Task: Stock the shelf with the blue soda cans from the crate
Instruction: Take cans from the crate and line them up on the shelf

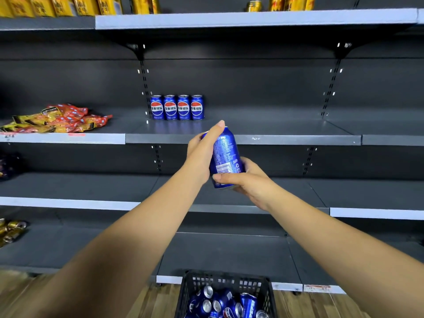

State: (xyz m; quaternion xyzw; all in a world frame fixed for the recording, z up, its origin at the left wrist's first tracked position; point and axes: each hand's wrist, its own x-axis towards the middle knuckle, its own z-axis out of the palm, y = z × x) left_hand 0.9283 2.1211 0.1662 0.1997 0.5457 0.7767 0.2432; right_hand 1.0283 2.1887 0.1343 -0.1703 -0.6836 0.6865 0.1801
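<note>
**Blue soda can held in both hands before a part-stocked shelf**

Nearest item: black plastic crate (266,292), lattice-walled, standing on wood-grain flooring (321,306) at the foot of the shelving. Contents: loose blue soda cans (249,304), lying jumbled at various angles, some showing silver tops.

Mid-field: two bare forearms reaching forward, meeting on one held blue can (226,154), upright with its top leaning slightly left, in the air in front of the shelf edge. Right hand (250,182) grips the lower end, thumb laid across the near face and fingers curled round the far side. Left hand (200,152) wraps the upper part from the left, thumb stretched up along the can toward its top rim; its other fingers are hidden behind the can.

Beyond: grey metal shelf (298,140), the board level with the held can. At its back, against the dark rear panel, a row of four blue cans (177,107), upright, logos forward, standing side by side and touching or nearly so.

Same level, left bay: heap of red and yellow snack packets (59,119).

Lower left edge: gold-coloured cans (11,230) lying on a lower board.

Farthest, top board: upright yellow-gold cans (57,5), a long run at left, a few more at right.
</note>
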